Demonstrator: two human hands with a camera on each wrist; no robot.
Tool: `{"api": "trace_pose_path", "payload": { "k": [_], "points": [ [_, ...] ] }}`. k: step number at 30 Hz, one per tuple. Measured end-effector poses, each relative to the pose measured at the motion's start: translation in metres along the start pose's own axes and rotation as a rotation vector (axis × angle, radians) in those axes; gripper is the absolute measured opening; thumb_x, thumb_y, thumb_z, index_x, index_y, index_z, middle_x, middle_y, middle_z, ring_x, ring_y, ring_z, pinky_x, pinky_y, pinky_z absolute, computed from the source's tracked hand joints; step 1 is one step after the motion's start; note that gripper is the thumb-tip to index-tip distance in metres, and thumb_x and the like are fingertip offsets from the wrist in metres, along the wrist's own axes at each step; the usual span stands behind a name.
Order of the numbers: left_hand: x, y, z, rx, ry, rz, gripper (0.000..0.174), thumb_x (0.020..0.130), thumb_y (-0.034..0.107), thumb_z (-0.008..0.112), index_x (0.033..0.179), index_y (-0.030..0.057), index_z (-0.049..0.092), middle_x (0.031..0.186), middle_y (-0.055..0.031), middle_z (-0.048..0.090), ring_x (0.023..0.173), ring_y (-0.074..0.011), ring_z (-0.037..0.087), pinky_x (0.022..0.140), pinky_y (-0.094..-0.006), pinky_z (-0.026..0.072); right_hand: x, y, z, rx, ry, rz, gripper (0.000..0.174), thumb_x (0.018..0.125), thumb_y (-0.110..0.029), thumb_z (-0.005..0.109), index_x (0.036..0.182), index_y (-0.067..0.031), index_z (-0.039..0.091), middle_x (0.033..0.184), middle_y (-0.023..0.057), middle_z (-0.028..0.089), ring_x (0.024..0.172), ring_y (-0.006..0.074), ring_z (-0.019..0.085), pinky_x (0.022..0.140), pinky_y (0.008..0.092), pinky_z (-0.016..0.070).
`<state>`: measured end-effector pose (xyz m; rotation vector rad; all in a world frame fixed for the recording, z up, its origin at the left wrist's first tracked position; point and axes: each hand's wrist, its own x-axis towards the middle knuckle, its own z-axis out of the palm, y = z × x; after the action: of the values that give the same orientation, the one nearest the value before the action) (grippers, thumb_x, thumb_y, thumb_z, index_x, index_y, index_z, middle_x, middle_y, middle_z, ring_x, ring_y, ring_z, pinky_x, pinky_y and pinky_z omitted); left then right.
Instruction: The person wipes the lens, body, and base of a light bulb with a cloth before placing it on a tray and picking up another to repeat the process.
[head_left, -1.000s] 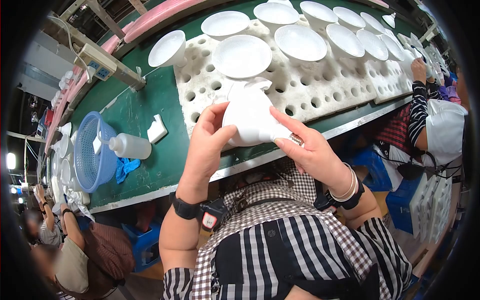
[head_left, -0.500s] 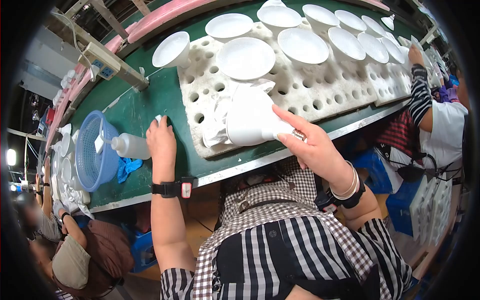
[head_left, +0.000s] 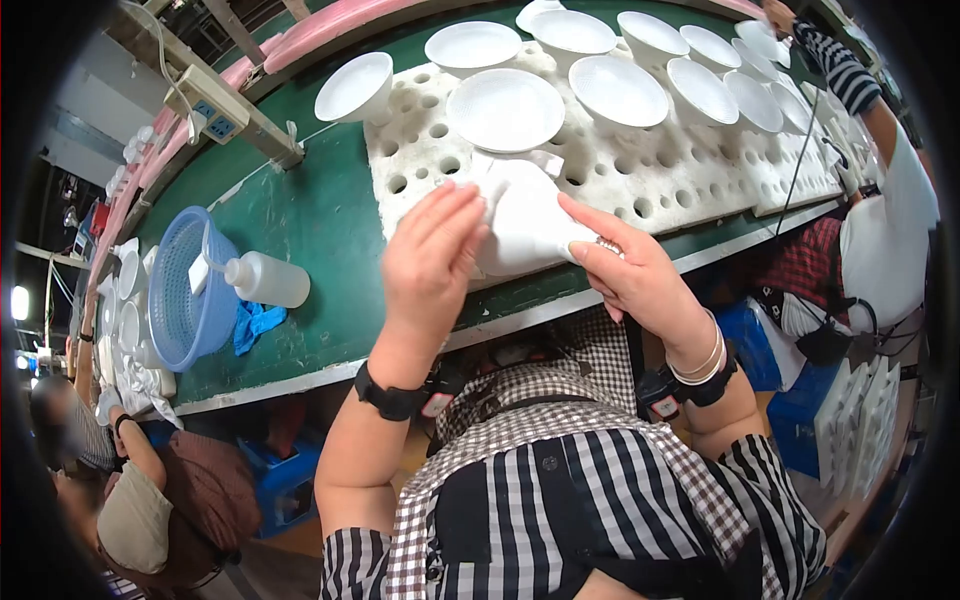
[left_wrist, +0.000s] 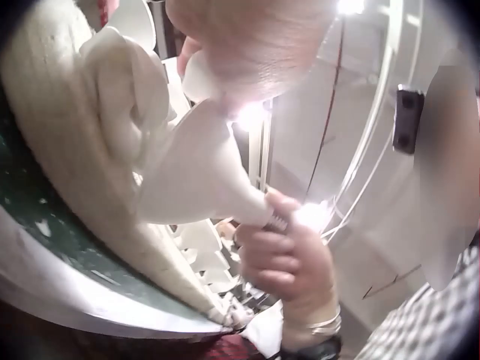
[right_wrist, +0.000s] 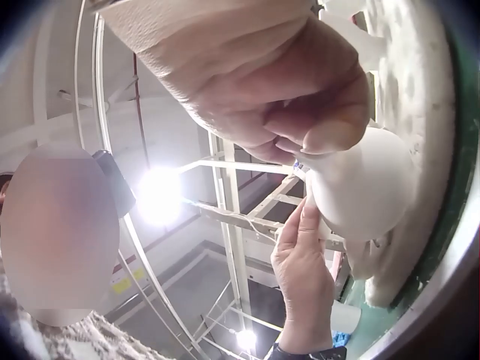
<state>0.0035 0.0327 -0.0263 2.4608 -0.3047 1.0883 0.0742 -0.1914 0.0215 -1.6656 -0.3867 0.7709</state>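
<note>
My right hand [head_left: 635, 270] grips a white cone-shaped reflector bulb [head_left: 530, 230] by its neck, near the metal screw base. The bulb lies tilted, its wide end over the white foam board [head_left: 710, 178]. My left hand [head_left: 428, 262] is at the bulb's wide end, fingers together. In the left wrist view its fingers hold a small white sponge block [left_wrist: 199, 78] against the rim, mostly hidden by the hand. A crumpled white cloth [left_wrist: 120, 97] lies on the board beside the bulb.
Several white reflector bulbs stand in the board's holes, one close by [head_left: 506, 110]. At left are a blue basket [head_left: 182, 318], a clear squeeze bottle [head_left: 275, 282] and a blue cloth [head_left: 258, 325]. A socket strip [head_left: 215, 118] is on a post; another person's arm [head_left: 870, 110] reaches in at right.
My left hand left the bulb, picked up the white sponge block from the table beside the bottle, and came back to the bulb's wide end. My right hand kept hold of the neck.
</note>
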Motion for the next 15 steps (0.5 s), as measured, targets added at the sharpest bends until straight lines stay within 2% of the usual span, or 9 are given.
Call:
{"api": "trace_pose_path", "payload": {
  "k": [1,2,5,8,10,12,13,14,15],
  "points": [
    [0.003,0.0,0.001,-0.025,0.05,-0.089,0.031,0.072,0.001,0.075,0.102,0.0007,0.07,0.112,-0.0113,0.07,0.113,-0.0348,0.063,0.092,-0.0419,0.0539,0.0,-0.002,0.0,0.002,0.0,0.006,0.052,0.099,-0.017,0.054,0.149,-0.0096,0.043,0.064,-0.0054,0.044,0.048,0.0018,0.039,0.042,0.0181,0.0363],
    [0.004,0.007,0.001,-0.028,0.053,-0.085,0.031,0.072,0.001,0.075,0.102,0.0007,0.07,0.112,-0.0113,0.07,0.113,-0.0348,0.063,0.092,-0.0419,0.0539,0.0,-0.003,0.0,0.003,-0.002,0.011,0.052,0.099,-0.017,0.054,0.149,-0.0095,0.043,0.064,-0.0053,0.044,0.048,0.0017,0.039,0.042,0.0182,0.0364],
    [0.001,0.034,-0.001,0.047,-0.042,0.065,0.02,0.081,0.003,0.071,0.101,0.0036,0.072,0.111,-0.0103,0.071,0.111,-0.0328,0.065,0.092,-0.0398,0.0533,0.0,-0.001,-0.004,0.0,-0.045,0.02,0.054,0.096,-0.022,0.058,0.147,-0.0092,0.045,0.07,-0.004,0.049,0.051,0.0026,0.042,0.045,0.0197,0.0395],
    [0.005,0.009,-0.004,0.102,0.005,0.013,0.018,0.082,0.004,0.071,0.1,0.002,0.072,0.108,-0.0097,0.072,0.109,-0.0308,0.066,0.091,-0.0385,0.054,0.001,0.002,0.003,-0.026,0.006,-0.035,0.052,0.099,-0.018,0.055,0.148,-0.0099,0.043,0.065,-0.0055,0.045,0.049,0.0014,0.039,0.042,0.0178,0.0369],
    [0.001,-0.01,-0.006,0.109,0.059,-0.053,0.022,0.083,0.004,0.07,0.105,0.003,0.071,0.111,-0.0115,0.07,0.108,-0.031,0.065,0.091,-0.0397,0.0524,-0.002,-0.001,0.003,-0.042,-0.001,-0.04,0.053,0.097,-0.02,0.056,0.148,-0.0082,0.044,0.07,-0.0042,0.049,0.05,0.0015,0.04,0.043,0.0185,0.0374],
    [-0.001,-0.016,-0.014,-0.018,0.173,-0.407,0.021,0.086,0.007,0.07,0.107,0.0027,0.071,0.113,-0.0138,0.069,0.107,-0.0311,0.065,0.091,-0.0397,0.0523,-0.003,-0.004,0.001,-0.056,-0.01,-0.038,0.055,0.096,-0.023,0.058,0.147,-0.0065,0.045,0.075,-0.0028,0.053,0.051,0.0016,0.041,0.044,0.0192,0.0379],
    [0.003,-0.004,-0.019,-0.09,0.168,-0.505,0.021,0.087,0.008,0.07,0.108,0.0015,0.071,0.117,-0.0146,0.067,0.108,-0.0314,0.065,0.092,-0.0395,0.0522,-0.005,-0.005,0.002,-0.065,-0.016,-0.02,0.055,0.096,-0.023,0.058,0.146,-0.0041,0.045,0.076,0.0008,0.057,0.053,0.0051,0.046,0.048,0.0225,0.0414],
    [0.007,0.006,-0.017,-0.091,0.161,-0.507,0.021,0.087,0.008,0.07,0.108,0.0015,0.071,0.117,-0.0146,0.067,0.108,-0.0314,0.065,0.092,-0.0395,0.0522,-0.006,-0.004,0.002,-0.075,-0.025,0.002,0.055,0.095,-0.023,0.059,0.144,-0.0018,0.045,0.078,0.0043,0.061,0.056,0.0086,0.052,0.052,0.0257,0.0448],
    [0.009,0.016,-0.012,-0.041,0.114,-0.304,0.023,0.085,0.007,0.07,0.107,0.0008,0.07,0.118,-0.014,0.067,0.108,-0.0317,0.064,0.093,-0.0399,0.0522,-0.003,0.005,0.005,-0.074,-0.027,0.007,0.055,0.095,-0.023,0.059,0.144,-0.0018,0.045,0.078,0.0043,0.061,0.056,0.0086,0.052,0.052,0.0257,0.0448]
  ]
}}
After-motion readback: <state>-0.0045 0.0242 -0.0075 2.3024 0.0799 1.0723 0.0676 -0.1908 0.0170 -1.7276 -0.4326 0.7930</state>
